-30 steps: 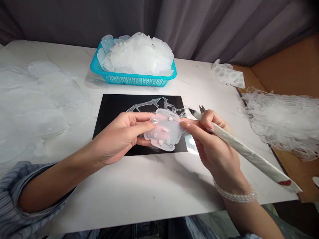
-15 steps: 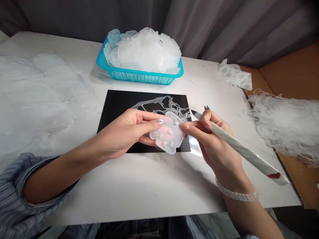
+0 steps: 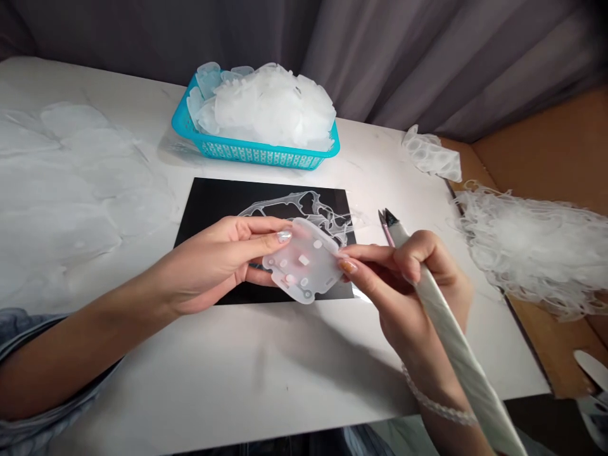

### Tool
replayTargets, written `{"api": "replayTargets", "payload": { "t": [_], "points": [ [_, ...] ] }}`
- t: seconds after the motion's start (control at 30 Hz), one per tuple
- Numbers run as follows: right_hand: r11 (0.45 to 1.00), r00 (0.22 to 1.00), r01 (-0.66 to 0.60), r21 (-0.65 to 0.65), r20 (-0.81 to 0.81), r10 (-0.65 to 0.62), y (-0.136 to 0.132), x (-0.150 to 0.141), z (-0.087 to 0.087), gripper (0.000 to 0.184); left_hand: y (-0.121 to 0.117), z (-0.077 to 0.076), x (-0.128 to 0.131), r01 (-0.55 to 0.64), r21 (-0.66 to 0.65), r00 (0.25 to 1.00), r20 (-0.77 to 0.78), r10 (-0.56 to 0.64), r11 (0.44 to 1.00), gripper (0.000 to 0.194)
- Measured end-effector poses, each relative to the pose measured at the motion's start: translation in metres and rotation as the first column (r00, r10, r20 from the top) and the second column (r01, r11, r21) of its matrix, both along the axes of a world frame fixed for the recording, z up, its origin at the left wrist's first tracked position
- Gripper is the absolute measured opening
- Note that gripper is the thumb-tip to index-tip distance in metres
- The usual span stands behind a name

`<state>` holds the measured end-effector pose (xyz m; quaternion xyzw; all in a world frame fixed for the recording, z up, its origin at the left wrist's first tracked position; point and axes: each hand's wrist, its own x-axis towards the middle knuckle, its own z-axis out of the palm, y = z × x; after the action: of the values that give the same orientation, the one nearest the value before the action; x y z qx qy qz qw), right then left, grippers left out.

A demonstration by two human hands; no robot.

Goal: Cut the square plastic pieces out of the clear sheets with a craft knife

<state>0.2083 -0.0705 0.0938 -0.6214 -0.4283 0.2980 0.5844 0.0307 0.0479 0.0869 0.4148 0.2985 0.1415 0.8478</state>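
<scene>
Above the black sheet (image 3: 204, 212), the translucent piece (image 3: 311, 269) is pinched at opposite sides — by the left hand (image 3: 218, 263), thumb over fingers, and the right hand (image 3: 401, 310), thumb against forefinger.

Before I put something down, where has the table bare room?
The white table looks bare between its near edge and the black mat, and right of the blue basket, up to the translucent sheet. Crowded: the left, under frosted pieces; above the mat, by left hand, right hand and held piece; far right, by tangled strands.
</scene>
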Motion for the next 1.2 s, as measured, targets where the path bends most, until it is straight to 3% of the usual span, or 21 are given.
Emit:
{"api": "replayTargets", "payload": {
  "t": [0.17,0.5,0.6,0.7,0.87,1.0,1.2],
  "points": [
    [0.999,0.999,0.021,0.036,0.025,-0.022,-0.004,-0.004,0.005,0.047,-0.001,-0.001,0.001,0.002,-0.080,1.000,0.002,-0.002,0.997,0.022],
    [0.996,0.999,0.036,0.084,0.010,-0.037,-0.007,-0.006,0.007,0.045,-0.002,0.000,0.003,0.015,-0.065,1.000,-0.018,-0.016,0.998,0.021],
    [0.996,0.999,0.025,0.080,0.040,-0.028,-0.006,-0.004,0.006,0.045,-0.001,0.001,0.002,0.025,0.025,0.998,-0.051,-0.024,0.999,0.021],
    [0.999,0.996,-0.012,0.039,0.086,0.008,-0.004,0.001,0.005,0.045,0.000,0.002,0.000,0.055,0.201,0.990,-0.140,-0.027,0.978,0.025],
    [0.989,0.983,-0.124,-0.077,0.124,0.132,0.001,0.007,0.001,0.045,-0.002,0.004,-0.004,0.208,0.458,0.949,-0.307,-0.065,0.864,0.029],
    [0.979,0.974,-0.173,-0.105,0.131,0.186,0.003,0.007,-0.003,0.041,-0.006,0.004,-0.006,0.272,0.513,0.929,-0.360,-0.084,0.814,0.037],
    [0.984,0.991,-0.133,-0.116,0.012,0.136,0.002,0.012,-0.006,0.043,-0.006,0.008,-0.011,0.227,0.486,0.935,-0.353,-0.048,0.844,0.038]
  ]
}}
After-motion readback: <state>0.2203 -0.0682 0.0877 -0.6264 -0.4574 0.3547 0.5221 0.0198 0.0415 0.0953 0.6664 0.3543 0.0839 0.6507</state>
